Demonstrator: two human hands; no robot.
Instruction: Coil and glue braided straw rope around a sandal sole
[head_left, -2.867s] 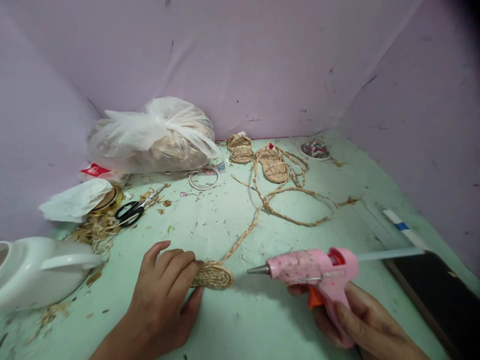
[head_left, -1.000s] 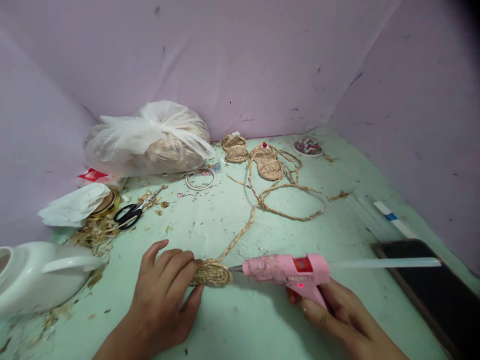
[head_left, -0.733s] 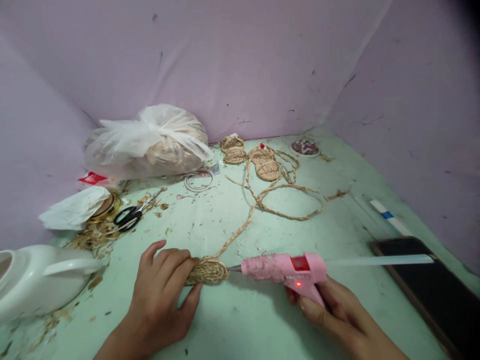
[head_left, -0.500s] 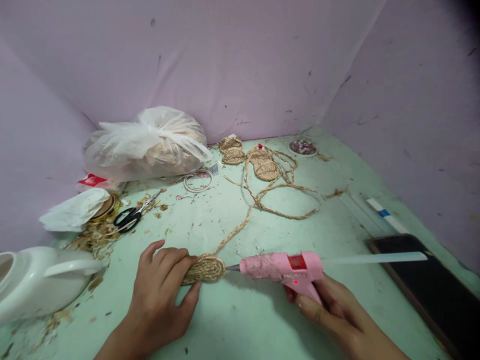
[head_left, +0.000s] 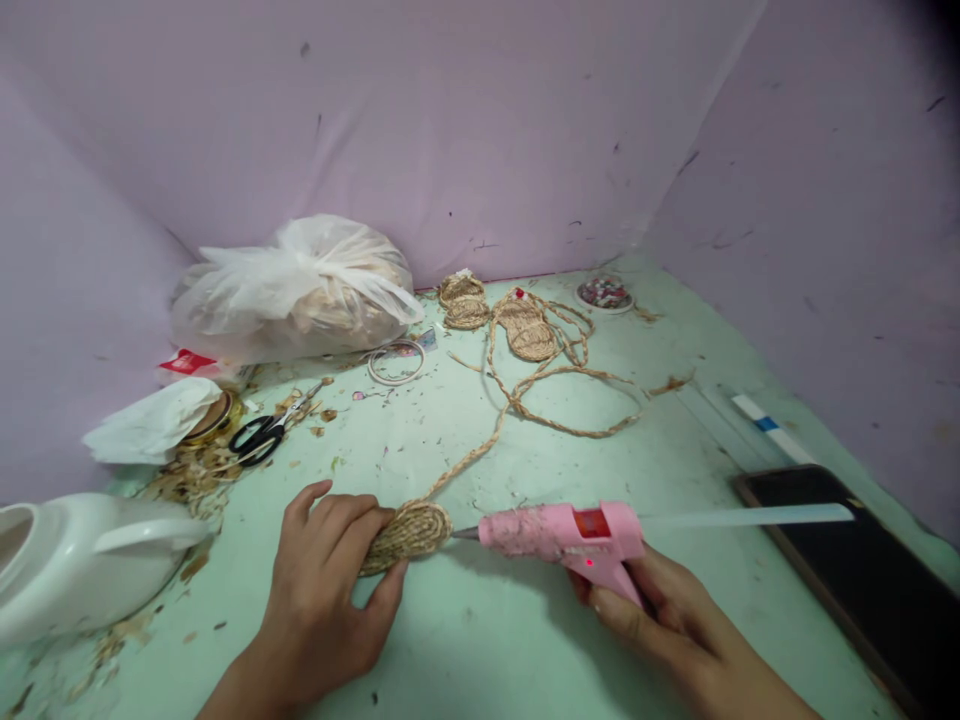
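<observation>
My left hand [head_left: 326, 575] grips a coiled oval of braided straw cord [head_left: 416, 530], fingers over its far side and thumb along its near edge. The oval's left end is hidden under the hand. In my right hand [head_left: 660, 610] is a pink hot glue gun [head_left: 562, 530] with a lit red light. Its metal nozzle points left and meets, or nearly meets, the oval's right edge. A translucent glue stick [head_left: 750, 515] sticks out of the gun's back. From the oval, the loose braided cord [head_left: 469, 460] runs away to loops farther back.
Two finished-looking straw sole shapes [head_left: 529, 330] lie at the back, left of a small dish of beads [head_left: 604, 292]. On the left are black scissors [head_left: 259, 438], a white jug [head_left: 97, 560], straw scraps and a plastic bag [head_left: 300, 290]. A phone [head_left: 847, 580] lies at right.
The straw oval has tilted slightly in my left hand, showing more of its coiled face. The glue gun stays almost in the same place.
</observation>
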